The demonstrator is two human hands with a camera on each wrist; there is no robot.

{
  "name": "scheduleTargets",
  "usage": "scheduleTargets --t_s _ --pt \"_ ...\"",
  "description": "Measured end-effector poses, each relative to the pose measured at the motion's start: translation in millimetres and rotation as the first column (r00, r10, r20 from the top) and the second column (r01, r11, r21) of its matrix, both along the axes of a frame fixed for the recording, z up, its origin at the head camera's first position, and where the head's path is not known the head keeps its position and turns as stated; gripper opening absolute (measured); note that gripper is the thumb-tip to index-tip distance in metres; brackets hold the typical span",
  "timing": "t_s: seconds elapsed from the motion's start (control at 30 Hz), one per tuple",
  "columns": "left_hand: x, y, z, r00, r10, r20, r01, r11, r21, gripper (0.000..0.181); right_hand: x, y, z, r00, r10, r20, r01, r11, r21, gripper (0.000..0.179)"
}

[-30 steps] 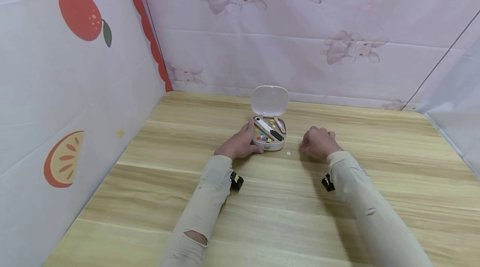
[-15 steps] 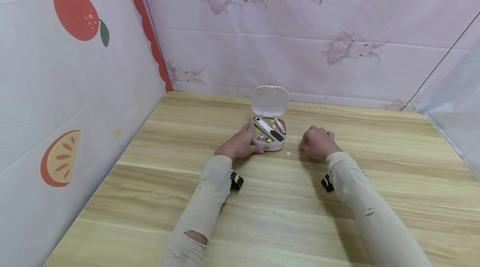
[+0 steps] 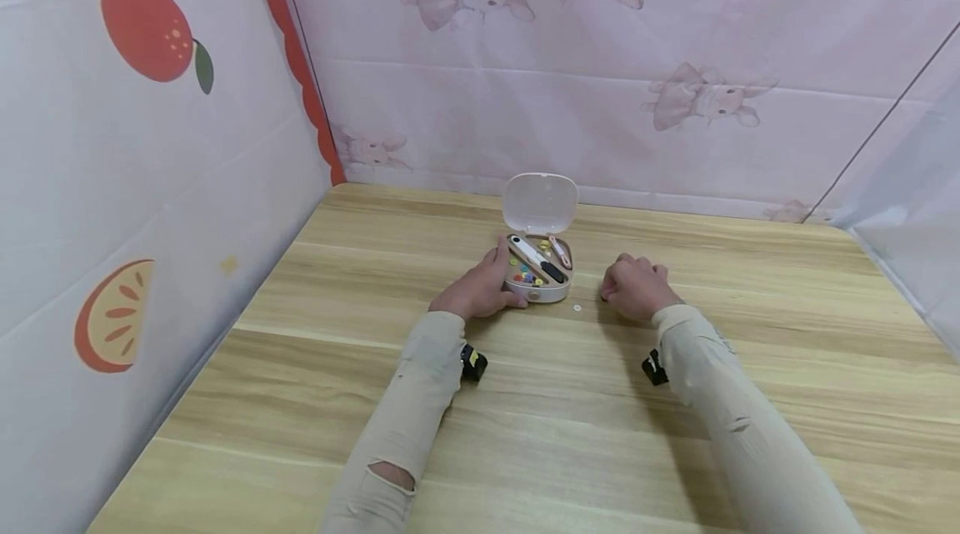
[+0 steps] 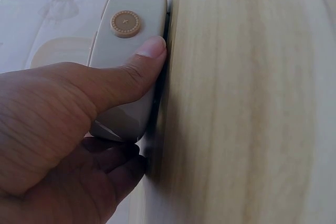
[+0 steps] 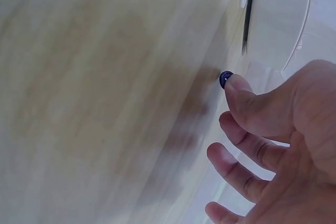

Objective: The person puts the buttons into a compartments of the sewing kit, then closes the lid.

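A small white sewing box (image 3: 555,294) stands on the table with its lid (image 3: 540,202) raised. My left hand (image 3: 476,286) holds the box at its left side, the thumb pressing the front wall below the brown button-shaped catch (image 4: 125,23). Inside lie colourful buttons (image 3: 522,276), a white-and-black tool (image 3: 537,258) and a pink-and-white piece (image 3: 559,252). To the right of the box, my right hand (image 3: 637,287) pinches a dark blue button (image 5: 226,79) at the thumb tip, close to the tabletop; the opposing fingertip is hidden. A white button (image 3: 577,308) lies between box and right hand.
The wood-grain table (image 3: 540,434) runs back to a pink rabbit-print cloth (image 3: 480,109). On the left hangs a white cloth (image 3: 187,184) with fruit prints. Black wrist cameras (image 3: 473,362) sit under both sleeves.
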State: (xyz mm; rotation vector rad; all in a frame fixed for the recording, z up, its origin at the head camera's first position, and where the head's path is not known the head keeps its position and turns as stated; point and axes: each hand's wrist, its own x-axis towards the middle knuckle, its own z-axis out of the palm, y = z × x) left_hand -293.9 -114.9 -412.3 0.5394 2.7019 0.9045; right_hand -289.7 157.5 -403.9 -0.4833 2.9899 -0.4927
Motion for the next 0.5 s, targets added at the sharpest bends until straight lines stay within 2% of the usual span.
scheduleTargets --t_s 0.33,0.5 --pt "0.1 -0.3 -1.2 1.0 0.002 -0.007 -0.002 1.0 -0.012 0.111 -0.5 -1.3 1.7 0.999 -0.014 -0.039 0.013 0.999 -0.047 0.021" --pt "0.0 -0.5 -1.5 1.0 0.006 0.001 -0.006 1.0 -0.013 0.112 -1.6 -5.1 6.1 0.997 -0.018 -0.076 0.012 0.997 -0.077 0.013"
